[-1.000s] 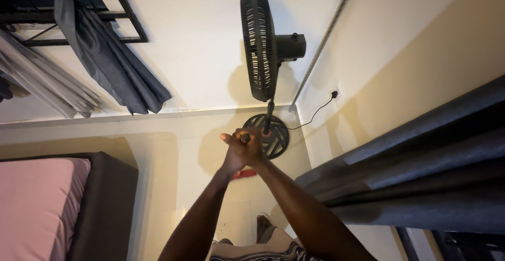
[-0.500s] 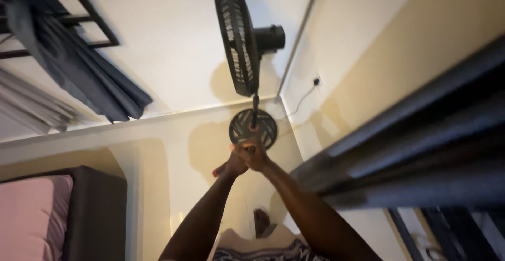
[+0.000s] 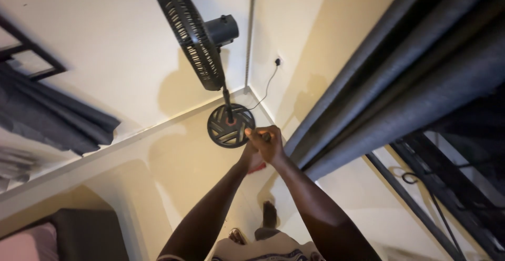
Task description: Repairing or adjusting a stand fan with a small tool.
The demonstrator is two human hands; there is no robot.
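Fan base (image 3: 230,126), round and black with open spokes, stands on the pale floor (image 3: 173,161) in the corner of the room, and both hands are stretched out just in front of it. The right hand (image 3: 269,144) is closed in a loose fist beside the rim of the base, and its fingertips seem to pinch something small, but the view is too poor to tell what it is or whether it touches the base. The left hand (image 3: 251,157) lies under and against the right one, with the fingers curled; I cannot tell if it holds anything.

From the base a thin pole rises to the black fan head (image 3: 192,35) with its grille and motor housing. A thin cable (image 3: 265,90) runs from the base up to a plug (image 3: 277,61) in the wall. Dark grey curtains (image 3: 400,77) hang at the right side, and a dark bed frame (image 3: 89,234) is at the lower left.

To work well here, I think the hands should stay low near the base and move slowly, because the tall fan can tip easily and the cable is close.
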